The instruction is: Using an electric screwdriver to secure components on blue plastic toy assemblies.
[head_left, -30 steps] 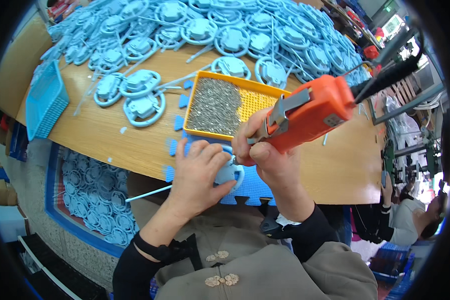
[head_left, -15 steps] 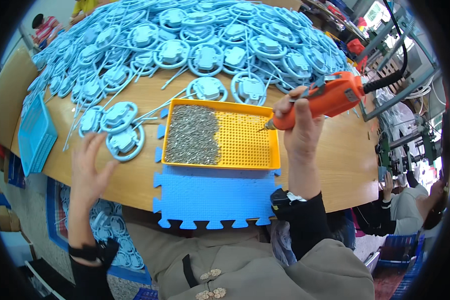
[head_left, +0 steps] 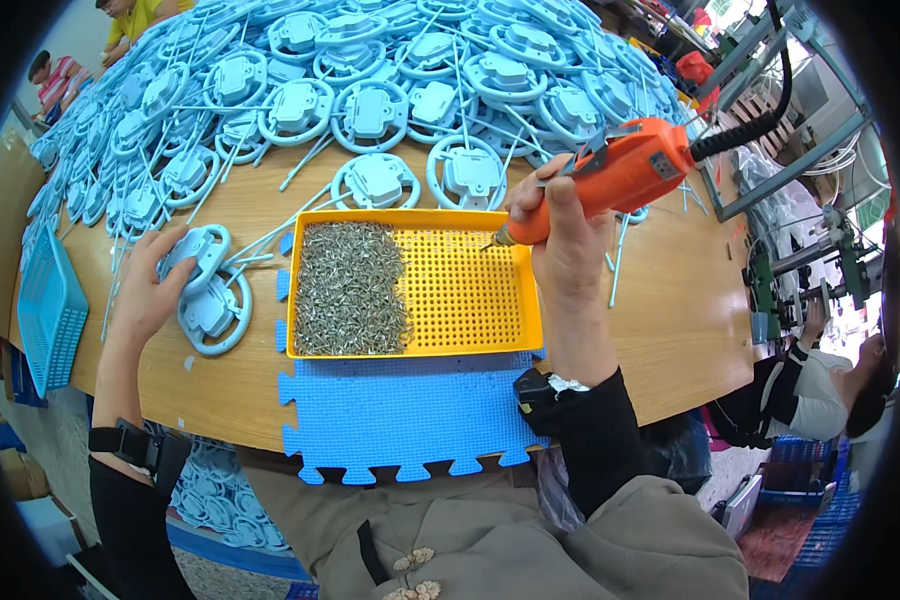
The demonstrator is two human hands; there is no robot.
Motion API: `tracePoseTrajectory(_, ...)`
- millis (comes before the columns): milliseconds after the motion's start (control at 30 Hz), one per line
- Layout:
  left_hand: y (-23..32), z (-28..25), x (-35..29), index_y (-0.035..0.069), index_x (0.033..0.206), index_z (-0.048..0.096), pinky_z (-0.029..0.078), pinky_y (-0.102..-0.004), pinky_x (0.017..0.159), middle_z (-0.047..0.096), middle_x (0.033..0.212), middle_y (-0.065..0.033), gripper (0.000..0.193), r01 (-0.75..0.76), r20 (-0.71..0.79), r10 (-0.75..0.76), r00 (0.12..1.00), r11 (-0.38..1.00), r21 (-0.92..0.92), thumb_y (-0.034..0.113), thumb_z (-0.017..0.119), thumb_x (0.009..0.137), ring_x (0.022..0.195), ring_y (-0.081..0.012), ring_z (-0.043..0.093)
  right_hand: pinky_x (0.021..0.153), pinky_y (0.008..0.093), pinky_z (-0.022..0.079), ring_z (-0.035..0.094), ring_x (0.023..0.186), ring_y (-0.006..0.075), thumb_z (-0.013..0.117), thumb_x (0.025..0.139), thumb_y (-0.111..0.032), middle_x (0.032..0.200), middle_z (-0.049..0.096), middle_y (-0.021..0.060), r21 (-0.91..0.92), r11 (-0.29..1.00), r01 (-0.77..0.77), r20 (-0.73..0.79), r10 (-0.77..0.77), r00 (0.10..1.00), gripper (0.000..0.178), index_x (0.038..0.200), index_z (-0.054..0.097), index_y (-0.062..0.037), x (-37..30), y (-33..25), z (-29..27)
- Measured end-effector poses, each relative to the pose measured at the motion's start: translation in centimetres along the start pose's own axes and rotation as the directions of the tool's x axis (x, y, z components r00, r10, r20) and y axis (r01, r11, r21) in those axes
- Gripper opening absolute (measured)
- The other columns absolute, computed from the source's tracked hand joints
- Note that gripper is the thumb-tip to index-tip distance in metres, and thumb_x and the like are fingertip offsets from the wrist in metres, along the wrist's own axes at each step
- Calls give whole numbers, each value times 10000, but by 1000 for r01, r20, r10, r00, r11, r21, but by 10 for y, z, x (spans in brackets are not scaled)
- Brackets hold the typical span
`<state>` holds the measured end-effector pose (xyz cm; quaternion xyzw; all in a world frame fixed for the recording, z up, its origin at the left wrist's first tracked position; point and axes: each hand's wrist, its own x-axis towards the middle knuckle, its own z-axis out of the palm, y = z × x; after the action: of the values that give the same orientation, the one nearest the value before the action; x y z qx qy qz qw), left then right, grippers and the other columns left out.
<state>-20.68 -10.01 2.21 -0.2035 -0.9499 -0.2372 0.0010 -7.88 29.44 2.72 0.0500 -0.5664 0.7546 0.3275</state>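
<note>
My left hand (head_left: pixel 152 288) is closed on the left edge of a light-blue plastic ring part (head_left: pixel 202 255) with a box-shaped hub. This part overlaps a second ring part (head_left: pixel 213 312) lying on the table. Gripped in my right hand (head_left: pixel 573 255) is an orange electric screwdriver (head_left: pixel 620 172), its bit pointing left over the holed right half of a yellow tray (head_left: pixel 535 320). Many small metal screws (head_left: pixel 350 290) fill the tray's left half. The tray rests partly on a blue foam mat (head_left: pixel 410 410).
A large heap of light-blue ring parts (head_left: pixel 370 112) with thin rods covers the table's far side. At the left edge stands a blue basket (head_left: pixel 55 310). The screwdriver's black cord (head_left: pixel 750 130) runs up right. Other people are at the far left and right.
My left hand has closed on the ring part beside it. The whole view has shifted slightly, while the screwdriver stays in my right hand over the tray.
</note>
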Motion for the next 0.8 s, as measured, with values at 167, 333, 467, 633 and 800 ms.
tracePoseTrajectory(167,28,-11,-34,16,1254,553,390,-358,959,549,1137,-147,465,-129,-66,138,988,984,122,56,628,798,1135,-288,488,643,334,475,567,630,162,752,810,-366,706,572,35,-4,1000,10,39,-10,999,372,925,545,-79,1,3,-3)
tracePoseTrajectory(333,111,-15,-114,15,1246,557,257,-561,1043,538,1036,-147,572,-274,-116,333,936,892,359,184,698,718,977,-304,528,647,341,467,549,620,164,747,806,-401,702,560,40,-42,997,63,-18,-64,998,405,947,543,-81,-2,-9,3)
tracePoseTrajectory(467,168,40,-165,0,1210,561,215,-605,1063,506,946,-115,597,-237,-6,243,970,952,195,284,734,715,921,-282,526,600,306,461,555,620,172,713,848,-274,717,549,60,89,983,160,78,-167,983,329,958,515,-35,-6,-37,21)
tracePoseTrajectory(633,178,88,-163,25,1118,574,253,-556,1017,493,942,-123,611,-177,-147,187,971,981,79,309,812,632,917,-298,497,590,314,458,545,618,181,701,846,-397,715,544,72,191,978,84,198,-122,973,450,998,502,-23,-51,-67,51)
tracePoseTrajectory(800,173,94,-150,51,1053,520,266,-519,1002,486,1049,-125,696,-164,-202,147,968,984,-70,385,862,547,1029,-305,475,529,305,449,522,550,153,664,785,-600,666,514,29,21,988,-154,380,135,915,596,959,497,-56,-95,-69,71)
